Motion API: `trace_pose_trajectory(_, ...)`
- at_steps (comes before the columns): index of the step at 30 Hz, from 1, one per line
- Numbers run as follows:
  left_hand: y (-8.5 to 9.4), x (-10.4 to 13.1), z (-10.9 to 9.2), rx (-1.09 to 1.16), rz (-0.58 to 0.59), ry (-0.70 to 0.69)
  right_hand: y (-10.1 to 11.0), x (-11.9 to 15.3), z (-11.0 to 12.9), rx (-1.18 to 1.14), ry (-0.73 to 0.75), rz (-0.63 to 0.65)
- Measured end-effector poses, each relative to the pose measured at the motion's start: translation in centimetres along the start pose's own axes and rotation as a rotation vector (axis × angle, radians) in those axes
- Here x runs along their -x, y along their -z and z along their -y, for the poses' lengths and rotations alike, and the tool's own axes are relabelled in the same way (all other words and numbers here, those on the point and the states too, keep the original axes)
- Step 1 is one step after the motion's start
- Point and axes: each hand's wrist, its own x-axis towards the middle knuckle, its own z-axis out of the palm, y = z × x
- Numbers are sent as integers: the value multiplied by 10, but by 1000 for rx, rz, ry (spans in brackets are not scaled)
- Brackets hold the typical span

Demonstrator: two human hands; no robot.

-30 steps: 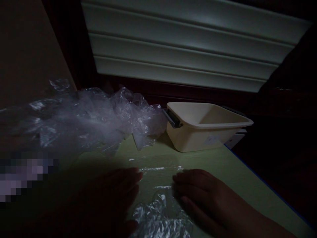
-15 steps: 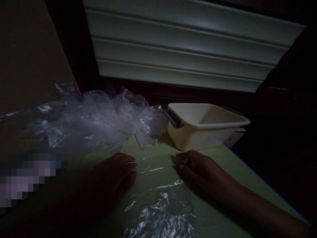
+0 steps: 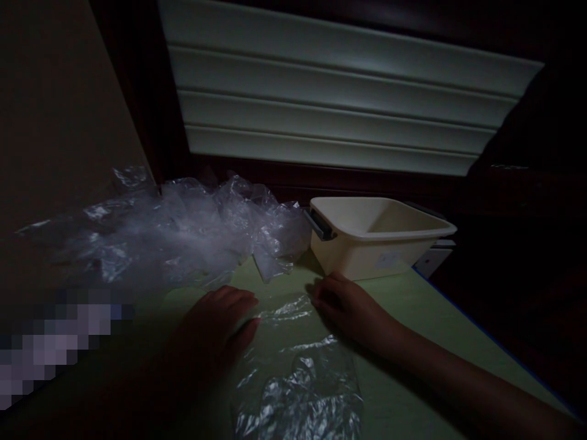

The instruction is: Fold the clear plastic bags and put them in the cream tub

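Observation:
A clear plastic bag (image 3: 312,391) lies crinkled on the pale green tabletop in front of me. At its upper left edge is my left hand (image 3: 224,318), its thumb and fingers apart and the fingertips touching the film. My right hand (image 3: 343,302) is closed, with thumb and fingertips pinched at the bag's upper right edge, just in front of the cream plastic bin. Shiny creases run across the film between both hands. Dim light hides much of my left palm and forearm.
A heap of crumpled clear plastic bags (image 3: 197,226) spreads over the back left. The cream bin (image 3: 358,260), with dark handles, stands at the back right. Behind it, a white box-like object (image 3: 433,260) shows. The table's blue edge (image 3: 477,324) runs along the right, below a slatted panel (image 3: 330,116).
My right hand has moved left, toward my left hand, and its fingers have closed together. The film between the hands has bunched into more creases. The view has shifted slightly.

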Motion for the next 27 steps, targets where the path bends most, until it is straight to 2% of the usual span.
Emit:
trace_pose_trajectory(5, -2, -1, 1, 93, -28, 188, 5, 5, 4, -109, 14, -31)
trace_pose_trajectory(8, -1, -2, 3, 252, 24, 300, 9, 8, 6, -203, 25, -29)
trace_pose_trajectory(10, -1, -1, 6, 343, 45, 325, 11, 10, 6, -291, 44, -17)
trace_pose_trajectory(14, -1, -1, 10, 439, 47, 281, 11, 14, 7, -403, 58, 18)
trace_pose_trajectory(20, -2, -6, 13, 418, 75, 48, 7, 18, 10, -511, 47, 66)
trace_pose_trajectory(24, -2, -9, 11, 441, 64, 75, 4, 25, 5, -614, -15, 108)
trace_pose_trajectory(27, -1, -8, 9, 443, 64, 128, 2, 28, -1, -699, -81, 86)
